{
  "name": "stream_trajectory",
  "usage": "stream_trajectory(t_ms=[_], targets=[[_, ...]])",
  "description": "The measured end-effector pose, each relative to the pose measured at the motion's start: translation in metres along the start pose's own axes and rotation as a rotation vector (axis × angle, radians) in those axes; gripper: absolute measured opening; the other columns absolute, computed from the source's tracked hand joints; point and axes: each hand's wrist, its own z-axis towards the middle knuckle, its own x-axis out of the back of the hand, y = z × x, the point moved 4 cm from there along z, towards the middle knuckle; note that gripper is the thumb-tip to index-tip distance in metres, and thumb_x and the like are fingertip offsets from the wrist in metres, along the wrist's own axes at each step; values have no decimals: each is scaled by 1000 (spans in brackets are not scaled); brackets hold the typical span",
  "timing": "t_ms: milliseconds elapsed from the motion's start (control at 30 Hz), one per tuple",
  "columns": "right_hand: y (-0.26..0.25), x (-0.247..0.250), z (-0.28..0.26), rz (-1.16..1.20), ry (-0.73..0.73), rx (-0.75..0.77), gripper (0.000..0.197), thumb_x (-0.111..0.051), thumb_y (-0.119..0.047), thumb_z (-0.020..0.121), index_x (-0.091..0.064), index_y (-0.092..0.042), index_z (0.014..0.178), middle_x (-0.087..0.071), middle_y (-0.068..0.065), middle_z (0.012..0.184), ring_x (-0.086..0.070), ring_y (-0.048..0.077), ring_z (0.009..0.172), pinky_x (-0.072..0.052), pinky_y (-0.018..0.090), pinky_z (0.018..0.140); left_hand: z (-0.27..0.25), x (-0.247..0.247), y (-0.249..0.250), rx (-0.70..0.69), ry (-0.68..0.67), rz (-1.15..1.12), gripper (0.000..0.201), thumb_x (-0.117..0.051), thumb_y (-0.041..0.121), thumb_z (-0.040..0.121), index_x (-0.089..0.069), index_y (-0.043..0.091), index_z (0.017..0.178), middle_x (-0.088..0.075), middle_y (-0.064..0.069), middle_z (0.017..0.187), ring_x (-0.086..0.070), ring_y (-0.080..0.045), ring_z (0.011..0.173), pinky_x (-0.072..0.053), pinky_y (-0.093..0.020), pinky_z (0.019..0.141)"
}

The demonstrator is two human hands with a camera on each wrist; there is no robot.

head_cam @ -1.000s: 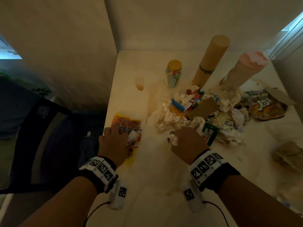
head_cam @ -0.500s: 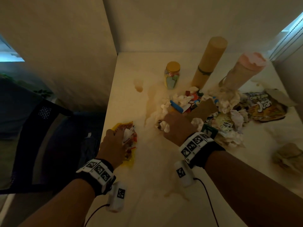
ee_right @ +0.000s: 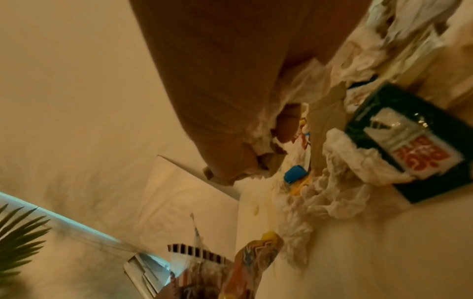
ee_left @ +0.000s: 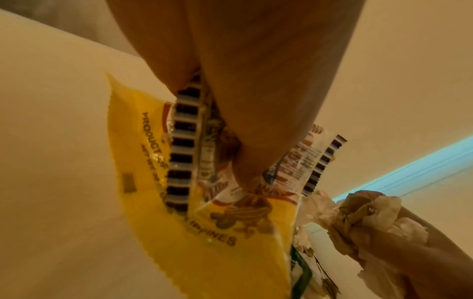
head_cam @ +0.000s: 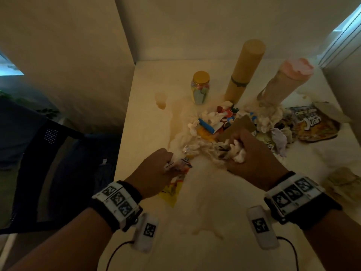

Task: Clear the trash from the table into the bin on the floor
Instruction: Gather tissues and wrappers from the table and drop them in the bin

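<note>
My left hand [head_cam: 171,163] grips a crumpled yellow snack wrapper [head_cam: 172,189] near the table's left edge. In the left wrist view the fingers [ee_left: 245,153] pinch the wrapper [ee_left: 204,232] by its barcode strip. My right hand [head_cam: 235,151] clutches a wad of crumpled white tissue [head_cam: 237,156] at the near side of the trash pile [head_cam: 218,122]. Seen from the right wrist, tissue [ee_right: 261,125] bulges between the curled fingers. The pile holds tissues, wrappers, a blue cap and a piece of cardboard. No bin shows in any view.
Behind the pile stand a gold-lidded jar [head_cam: 200,88], a tall cardboard tube [head_cam: 244,69] and a pink-topped bottle [head_cam: 283,83]. A chip bag [head_cam: 316,124] and crumpled paper [head_cam: 343,182] lie at the right. Brown spill stains [head_cam: 172,118] mark the table. A dark chair [head_cam: 48,163] stands to the left.
My left hand has bunched up the flat yellow wrapper and shifted right toward the pile. My right hand reached into the pile and came back holding a wad of tissue.
</note>
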Motion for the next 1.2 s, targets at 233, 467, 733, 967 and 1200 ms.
stream_trajectory(t_ms=[233, 467, 733, 967, 1200], targets=[[33, 4, -15, 83, -48, -117, 44, -78, -13, 71, -55, -37, 100, -60, -13, 104, -59, 9, 97, -52, 30, 79, 40, -7, 33, -69, -150, -143, 23, -68, 33, 88, -54, 42, 73, -42, -1, 124, -43, -20, 105, -41, -33, 85], [33, 3, -17, -57, -127, -49, 33, -70, -8, 67, -61, -20, 97, -53, 5, 96, -53, 24, 89, -49, 45, 75, 70, -44, 14, 10, -220, 186, 44, -59, 37, 92, -52, 18, 131, -34, -3, 147, -42, -29, 121, -43, -44, 101], [25, -4, -13, -19, -185, -12, 34, -69, -2, 68, -58, -23, 93, -53, -7, 91, -51, 5, 83, -42, 23, 67, 46, -37, 17, 15, -93, 107, 33, -56, 44, 90, -59, 24, 117, -58, -1, 106, -53, -25, 95, -42, -35, 82], [-2, -31, -18, -57, -268, 64, 18, -66, -5, 70, -60, -12, 86, -57, 5, 78, -51, 12, 69, -39, 17, 57, -48, 5, 31, 110, -25, -145, 34, -70, 27, 87, -44, 47, 77, -43, 27, 76, -44, 15, 67, -36, -5, 62], [-60, -80, -22, -43, -385, 172, 36, -71, -4, 71, -56, -31, 90, -60, -7, 89, -58, 5, 82, -49, 21, 68, -145, 12, -8, 234, -14, -371, 20, -67, 33, 89, -63, 34, 109, -60, 24, 98, -55, 14, 87, -42, -4, 70]])
